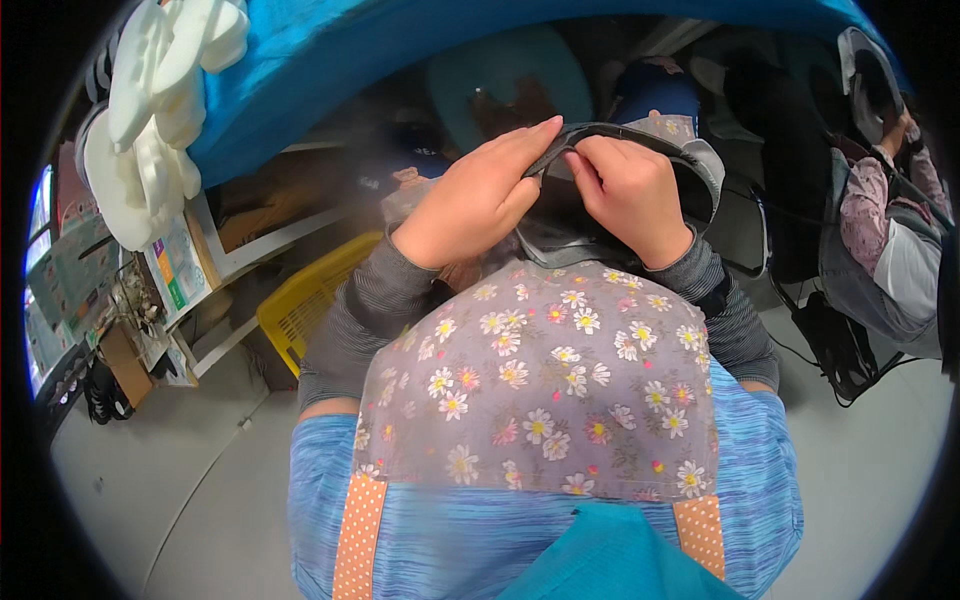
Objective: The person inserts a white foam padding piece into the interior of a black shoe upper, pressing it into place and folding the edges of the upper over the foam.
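Observation:
In front of my chest I hold a curved, loop-like dark grey and black fabric piece [705, 168] with a black band along its edge. I cannot tell its exact kind. My left hand [475, 200] grips the band's left end, fingers laid over it and thumb beneath. Close by, my right hand [632, 193] is curled, its thumb and fingers pinching the inner side of the same band. The loop's lower part hangs behind my right wrist and meets the flowered apron [560, 380].
White foam-like shaped pieces [150, 130] are stacked at upper left beside a blue covered surface [300, 70]. A yellow basket [310, 295] stands beside my left arm. At far right a co-worker [890, 210] handles a similar grey loop [862, 85]. A cable [190, 490] crosses the floor.

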A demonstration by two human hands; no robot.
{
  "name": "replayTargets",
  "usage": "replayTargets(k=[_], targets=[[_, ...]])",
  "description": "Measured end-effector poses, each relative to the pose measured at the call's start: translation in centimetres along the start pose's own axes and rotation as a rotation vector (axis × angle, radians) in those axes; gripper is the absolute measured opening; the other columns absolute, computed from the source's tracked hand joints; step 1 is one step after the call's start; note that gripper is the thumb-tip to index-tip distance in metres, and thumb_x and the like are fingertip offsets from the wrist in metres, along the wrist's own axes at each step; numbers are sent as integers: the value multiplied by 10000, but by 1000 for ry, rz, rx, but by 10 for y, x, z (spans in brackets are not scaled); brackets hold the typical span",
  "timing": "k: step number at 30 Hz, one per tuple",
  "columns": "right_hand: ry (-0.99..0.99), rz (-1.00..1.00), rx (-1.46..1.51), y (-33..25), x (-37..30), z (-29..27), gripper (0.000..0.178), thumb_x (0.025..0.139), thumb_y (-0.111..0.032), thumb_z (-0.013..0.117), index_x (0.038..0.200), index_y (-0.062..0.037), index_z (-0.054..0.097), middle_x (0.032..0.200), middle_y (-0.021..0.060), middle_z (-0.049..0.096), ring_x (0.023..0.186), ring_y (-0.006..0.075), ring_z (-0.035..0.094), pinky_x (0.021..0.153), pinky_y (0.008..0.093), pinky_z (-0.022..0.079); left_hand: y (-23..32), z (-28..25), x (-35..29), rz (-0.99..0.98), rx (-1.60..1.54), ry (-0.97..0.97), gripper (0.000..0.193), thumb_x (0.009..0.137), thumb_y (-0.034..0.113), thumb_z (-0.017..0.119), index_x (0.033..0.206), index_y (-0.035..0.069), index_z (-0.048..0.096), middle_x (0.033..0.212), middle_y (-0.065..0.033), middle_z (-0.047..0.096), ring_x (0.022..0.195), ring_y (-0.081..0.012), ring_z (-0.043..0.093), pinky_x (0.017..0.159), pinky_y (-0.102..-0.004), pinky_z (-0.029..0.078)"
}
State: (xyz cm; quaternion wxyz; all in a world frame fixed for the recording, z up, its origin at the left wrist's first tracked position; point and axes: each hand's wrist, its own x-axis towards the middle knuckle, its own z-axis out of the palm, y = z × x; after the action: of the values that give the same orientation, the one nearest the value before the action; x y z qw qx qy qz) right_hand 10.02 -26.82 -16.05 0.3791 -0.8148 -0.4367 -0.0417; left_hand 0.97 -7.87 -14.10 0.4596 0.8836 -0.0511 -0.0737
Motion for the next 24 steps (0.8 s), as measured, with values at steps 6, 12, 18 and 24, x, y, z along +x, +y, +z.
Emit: replayTargets(k=[6, 12, 18, 24], targets=[[38, -41, -36, 2, -1, 3, 127, 823, -138, 718, 797, -59, 621, 726, 89, 655, 669, 266, 651, 585, 341, 522, 17, -5, 6, 22, 181, 130, 436, 878, 167, 606, 1294, 36, 600, 1135, -211, 672, 999, -387, 648, 866, -407, 521], [-58, -44, -149, -6, -6, -6, 158, 839, -196, 714, 825, -67, 624, 744, 80, 650, 692, 246, 650, 601, 353, 519, 21, -13, 17, -61, 254, -12, 376, 882, 131, 618, 1241, 21, 612, 1064, -224, 669, 977, -394, 640, 840, -416, 520], [-73, -101, -200, 0, -18, 3, 144, 823, -147, 684, 747, -83, 579, 636, 54, 594, 569, 222, 622, 496, 338, 482, 7, -11, 14, -17, 228, -11, 427, 904, 73, 579, 1329, 36, 565, 1159, -216, 643, 1055, -379, 616, 892, -405, 504], [47, -87, -149, 6, -10, 8, 142, 828, -134, 696, 753, -79, 588, 645, 64, 613, 593, 227, 637, 524, 334, 494, 7, -8, 13, 29, 243, -4, 393, 882, 102, 611, 1270, 41, 611, 1072, -211, 666, 988, -383, 634, 848, -410, 517]])
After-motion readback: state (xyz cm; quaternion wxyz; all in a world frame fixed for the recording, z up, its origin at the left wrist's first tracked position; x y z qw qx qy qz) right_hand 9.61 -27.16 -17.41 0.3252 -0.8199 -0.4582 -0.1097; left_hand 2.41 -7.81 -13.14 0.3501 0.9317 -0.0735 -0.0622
